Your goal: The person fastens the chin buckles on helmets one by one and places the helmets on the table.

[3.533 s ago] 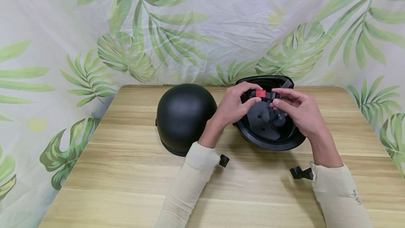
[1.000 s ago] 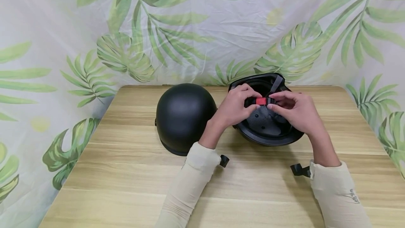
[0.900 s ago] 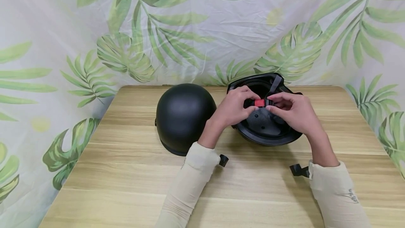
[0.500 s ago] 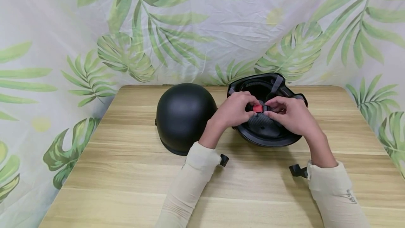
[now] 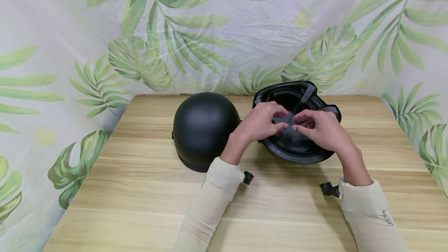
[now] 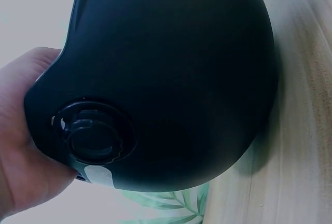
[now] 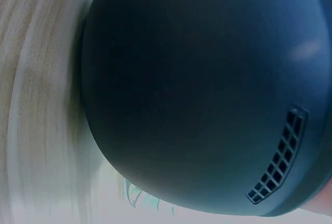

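Note:
An upturned black helmet (image 5: 297, 154) lies on the table with its padded inside facing up. Over its opening, my left hand (image 5: 260, 121) and right hand (image 5: 323, 127) face each other, thumbs and fingers parted with nothing between them. A sliver of the red buckle (image 5: 279, 132) shows low inside the helmet, below the left thumb; the rest is hidden. The left wrist view has the shell (image 6: 181, 79) with a round knob (image 6: 93, 138), my left hand (image 6: 26, 146) behind its edge. In the right wrist view, a grille vent (image 7: 277, 156) marks the shell, and only a bit of my right hand (image 7: 320, 200) appears.
A second black helmet (image 5: 206, 131) stands dome up just left of my left hand. The wooden table (image 5: 140, 205) meets a leaf-printed cloth (image 5: 196, 49) at its back edge. Black mounts (image 5: 247, 178) stick out from both sleeves.
Both hands lowered the chin strap's red buckle into the helmet and let go of it. Their fingers have parted. The upturned helmet tilted slightly earlier; the other helmet has stayed put.

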Demonstrator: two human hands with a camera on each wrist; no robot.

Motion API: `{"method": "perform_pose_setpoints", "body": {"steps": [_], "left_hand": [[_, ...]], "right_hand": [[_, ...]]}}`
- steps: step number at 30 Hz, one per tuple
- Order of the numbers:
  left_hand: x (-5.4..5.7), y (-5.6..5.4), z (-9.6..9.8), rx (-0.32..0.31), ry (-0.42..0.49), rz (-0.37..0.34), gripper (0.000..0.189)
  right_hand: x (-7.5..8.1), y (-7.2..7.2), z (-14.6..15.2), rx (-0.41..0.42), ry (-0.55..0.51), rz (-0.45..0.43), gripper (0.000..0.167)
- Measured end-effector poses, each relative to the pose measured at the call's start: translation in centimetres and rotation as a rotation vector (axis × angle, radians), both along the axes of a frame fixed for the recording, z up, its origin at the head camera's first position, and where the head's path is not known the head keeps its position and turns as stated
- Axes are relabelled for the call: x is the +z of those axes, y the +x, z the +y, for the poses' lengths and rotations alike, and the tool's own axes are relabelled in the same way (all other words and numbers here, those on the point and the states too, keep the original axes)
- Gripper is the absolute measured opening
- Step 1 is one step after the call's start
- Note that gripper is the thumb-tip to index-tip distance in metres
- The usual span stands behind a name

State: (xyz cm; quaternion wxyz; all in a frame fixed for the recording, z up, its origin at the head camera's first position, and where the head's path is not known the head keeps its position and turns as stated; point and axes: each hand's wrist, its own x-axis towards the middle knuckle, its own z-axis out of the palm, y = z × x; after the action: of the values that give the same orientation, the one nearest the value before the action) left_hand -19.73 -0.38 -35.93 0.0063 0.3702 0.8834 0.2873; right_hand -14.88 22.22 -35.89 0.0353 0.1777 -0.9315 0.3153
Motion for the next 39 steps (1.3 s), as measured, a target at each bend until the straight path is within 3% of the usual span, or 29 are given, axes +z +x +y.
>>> {"method": "perform_pose_setpoints", "body": {"steps": [6,15,18,21,25,29,34,39], "left_hand": [[0.1,-0.3,-0.7,-0.001,0.146,0.072,0.027],[0.2,-0.8,-2.5,0.088,0.284,0.165,0.027],[0.1,-0.8,-2.9,0.141,0.301,0.194,0.028],[0.0,-0.6,-3.1,0.207,0.308,0.206,0.030],[-0.3,-0.2,-3.0,0.297,0.293,0.161,0.036],[-0.7,0.2,-3.1,0.348,0.297,0.056,0.045],[-1.1,0.6,-3.6,0.339,0.295,-0.044,0.054],[-1.6,0.8,-4.1,0.300,0.314,-0.073,0.052]], "right_hand": [[0.6,0.2,0.8,-0.077,-0.058,0.064,0.028],[1.8,0.9,3.0,-0.235,-0.148,0.089,0.036],[2.1,1.3,3.8,-0.267,-0.123,0.092,0.036],[2.1,1.5,4.4,-0.243,-0.042,0.092,0.035],[1.6,1.4,5.0,-0.195,0.019,0.086,0.033],[0.9,1.6,5.7,-0.180,0.025,0.059,0.035],[0.0,2.2,7.0,-0.242,-0.001,-0.013,0.043],[-0.5,2.8,7.7,-0.290,-0.079,-0.055,0.046]]}}
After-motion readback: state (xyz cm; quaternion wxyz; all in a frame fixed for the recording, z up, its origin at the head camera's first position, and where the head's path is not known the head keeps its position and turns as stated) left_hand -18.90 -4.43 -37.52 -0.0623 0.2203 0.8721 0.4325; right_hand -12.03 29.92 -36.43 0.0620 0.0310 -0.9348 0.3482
